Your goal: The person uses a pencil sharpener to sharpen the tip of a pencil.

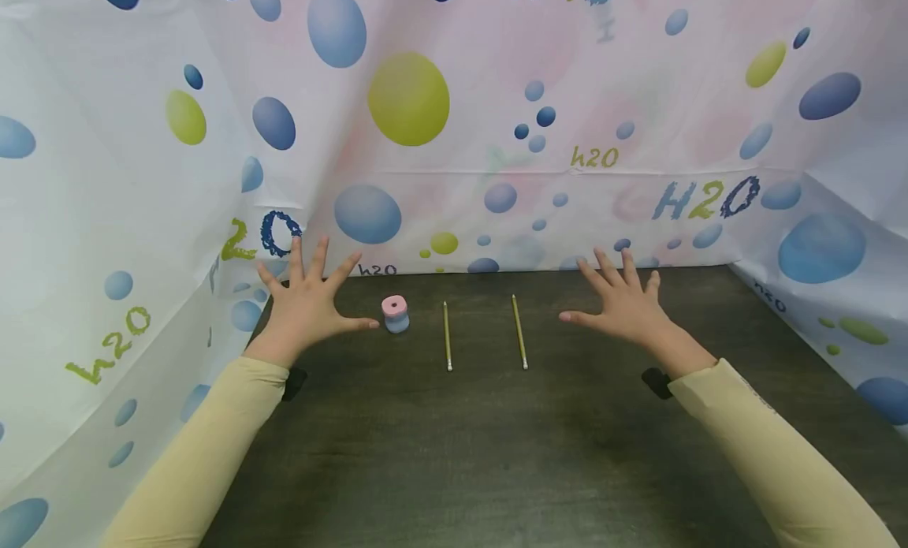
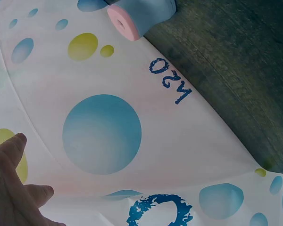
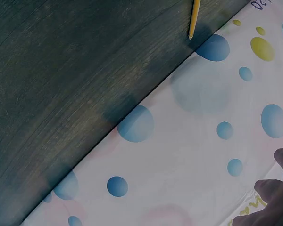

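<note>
Both hands are held up with their fingers spread, and neither holds anything. The left hand [image 1: 305,307] is nearest to a small spool-shaped object [image 1: 396,315], pink on top with a dark hole and pale blue below; its thumb points towards it without gripping it. In the left wrist view this object [image 2: 148,16] shows at the top. Two slim yellowish pencils, a left one [image 1: 447,335] and a right one [image 1: 520,331], lie apart, roughly parallel, eraser ends towards me. The right hand [image 1: 627,307] is to the right of them. One pencil's end [image 3: 194,21] shows in the right wrist view.
The dark wood-grain table [image 1: 468,453] extends towards me. A white sheet [image 1: 482,138] printed with blue and green spots and lettering rises behind it and along both sides, close to the fingertips.
</note>
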A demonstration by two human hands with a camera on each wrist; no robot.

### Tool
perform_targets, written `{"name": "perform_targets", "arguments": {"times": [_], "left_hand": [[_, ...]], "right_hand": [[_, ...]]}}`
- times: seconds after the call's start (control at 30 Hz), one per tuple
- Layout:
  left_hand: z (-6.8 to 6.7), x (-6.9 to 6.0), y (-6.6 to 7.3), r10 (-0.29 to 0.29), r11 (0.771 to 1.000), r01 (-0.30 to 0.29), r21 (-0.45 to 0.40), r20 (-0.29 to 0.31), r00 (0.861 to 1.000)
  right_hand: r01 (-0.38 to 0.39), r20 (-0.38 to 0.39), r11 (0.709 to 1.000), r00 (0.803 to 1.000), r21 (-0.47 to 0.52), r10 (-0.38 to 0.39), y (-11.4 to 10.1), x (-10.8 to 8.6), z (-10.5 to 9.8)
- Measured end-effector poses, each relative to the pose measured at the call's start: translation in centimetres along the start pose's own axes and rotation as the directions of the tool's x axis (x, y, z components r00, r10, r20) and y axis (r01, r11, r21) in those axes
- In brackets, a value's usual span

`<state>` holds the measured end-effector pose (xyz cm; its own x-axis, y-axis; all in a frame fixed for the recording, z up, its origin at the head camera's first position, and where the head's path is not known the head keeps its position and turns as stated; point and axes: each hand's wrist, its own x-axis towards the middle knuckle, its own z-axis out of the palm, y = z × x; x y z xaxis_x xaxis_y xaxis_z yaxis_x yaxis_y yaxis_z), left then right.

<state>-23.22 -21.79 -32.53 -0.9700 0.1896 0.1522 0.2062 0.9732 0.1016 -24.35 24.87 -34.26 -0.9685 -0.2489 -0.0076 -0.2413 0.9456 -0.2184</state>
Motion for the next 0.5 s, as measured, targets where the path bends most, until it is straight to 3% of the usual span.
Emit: {"name": "perform_targets", "arguments": {"times": [0.5], "left_hand": [[0.18,-0.27,0.1,-0.004,1.0,0.004,0.003,0.026,1.0]], "right_hand": [[0.014,0.01,1.0,1.0,-0.015,-0.014,-0.13,0.11,-0.28]]}}
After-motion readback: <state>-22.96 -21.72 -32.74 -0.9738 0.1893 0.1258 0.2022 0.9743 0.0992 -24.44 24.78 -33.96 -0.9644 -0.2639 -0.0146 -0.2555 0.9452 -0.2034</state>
